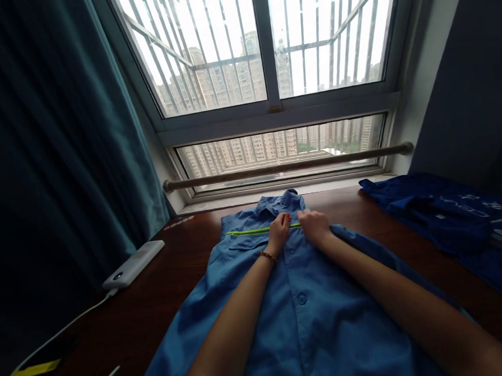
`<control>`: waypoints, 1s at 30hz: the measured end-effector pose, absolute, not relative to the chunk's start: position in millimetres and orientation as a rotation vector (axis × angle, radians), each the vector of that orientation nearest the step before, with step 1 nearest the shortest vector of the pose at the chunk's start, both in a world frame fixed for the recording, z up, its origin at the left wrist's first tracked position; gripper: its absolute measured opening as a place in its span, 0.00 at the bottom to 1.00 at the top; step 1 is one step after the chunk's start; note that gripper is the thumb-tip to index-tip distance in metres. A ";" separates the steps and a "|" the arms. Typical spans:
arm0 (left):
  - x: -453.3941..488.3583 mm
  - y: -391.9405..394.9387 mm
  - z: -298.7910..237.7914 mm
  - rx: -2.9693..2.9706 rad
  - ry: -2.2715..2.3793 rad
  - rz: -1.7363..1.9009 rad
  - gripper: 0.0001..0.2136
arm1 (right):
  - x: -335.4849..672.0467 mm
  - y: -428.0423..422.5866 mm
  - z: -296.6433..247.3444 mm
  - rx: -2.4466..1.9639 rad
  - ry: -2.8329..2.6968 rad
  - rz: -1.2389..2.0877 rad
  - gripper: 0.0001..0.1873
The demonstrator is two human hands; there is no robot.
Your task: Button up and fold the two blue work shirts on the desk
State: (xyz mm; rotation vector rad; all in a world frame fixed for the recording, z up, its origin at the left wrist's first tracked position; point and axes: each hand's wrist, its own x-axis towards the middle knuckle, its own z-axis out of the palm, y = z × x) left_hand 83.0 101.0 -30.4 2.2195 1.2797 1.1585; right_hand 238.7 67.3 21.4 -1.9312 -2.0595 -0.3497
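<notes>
A blue work shirt point(265, 299) with a yellow-green stripe across the chest lies front side up, its collar toward the window. My left hand point(280, 229), with a beaded bracelet at the wrist, is closed on the shirt front beside the button placket, just below the collar. Close by, my right hand point(314, 225) has its fingers curled on the cloth at the other side of the placket. What lies under the fingertips is hidden. A button point(301, 298) shows lower down on the placket, and the right sleeve area is partly covered by my forearm.
The shirt rests on a brown wooden surface point(190, 244). To the left are a white power bank point(137, 264) with a cable and a teal curtain point(122, 133). Dark blue printed cloth point(441, 217) lies at right. A horizontal bar point(287, 167) crosses before the window.
</notes>
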 end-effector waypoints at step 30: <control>90.4 95.7 -34.5 2.616 1.513 0.830 0.17 | 302.4 97.8 38.3 -2.073 -2.117 1.060 0.15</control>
